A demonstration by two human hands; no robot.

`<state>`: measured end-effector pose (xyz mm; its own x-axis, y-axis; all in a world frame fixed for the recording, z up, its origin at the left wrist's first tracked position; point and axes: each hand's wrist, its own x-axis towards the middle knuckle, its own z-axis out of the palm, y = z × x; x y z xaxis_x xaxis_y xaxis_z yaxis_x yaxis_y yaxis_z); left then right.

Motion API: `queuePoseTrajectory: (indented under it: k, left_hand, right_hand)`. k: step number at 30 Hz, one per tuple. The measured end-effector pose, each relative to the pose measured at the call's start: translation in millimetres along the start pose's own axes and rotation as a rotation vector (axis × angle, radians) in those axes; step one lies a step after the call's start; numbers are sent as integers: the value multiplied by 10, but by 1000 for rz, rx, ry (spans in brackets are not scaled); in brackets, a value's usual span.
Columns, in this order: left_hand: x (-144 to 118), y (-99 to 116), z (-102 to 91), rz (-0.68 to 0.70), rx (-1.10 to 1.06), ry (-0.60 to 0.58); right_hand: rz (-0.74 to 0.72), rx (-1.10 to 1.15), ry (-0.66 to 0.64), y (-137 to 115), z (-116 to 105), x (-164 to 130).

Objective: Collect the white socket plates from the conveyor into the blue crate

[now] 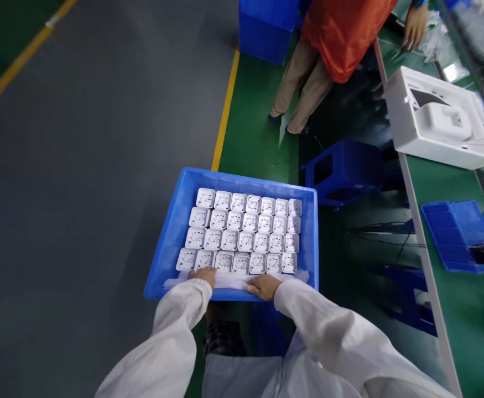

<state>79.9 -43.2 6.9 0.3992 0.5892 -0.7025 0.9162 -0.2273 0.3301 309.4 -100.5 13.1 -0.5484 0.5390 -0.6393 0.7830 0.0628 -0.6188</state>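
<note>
A blue plastic bin is in front of my body, filled with several rows of small white square plastic housings. Along the bin's near inner side runs a folded, translucent white sheet. My left hand is closed on the sheet left of centre, close to the nearest row of housings. Farther right, my right hand also grips the sheet, its fingers pointing left. The undersides of both hands and some fingertips are hidden.
A person in an orange top stands ahead by the green workbench on the right. On it are a white foam box and a blue tray. Blue stools stand beneath; grey floor extends left.
</note>
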Motion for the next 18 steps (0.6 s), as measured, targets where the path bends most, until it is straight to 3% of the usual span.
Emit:
queuePoseTrajectory:
  k: [7, 14, 18]
  left_hand:
    - [-35, 367, 232, 81, -56, -266]
    - [-15, 366, 182, 53, -51, -373]
    - [-78, 402, 134, 42, -45, -356]
  right_hand:
    - [12, 64, -37, 100, 29, 12]
    - [58, 104, -38, 122, 96, 48]
    - [99, 130, -66, 142, 115, 94]
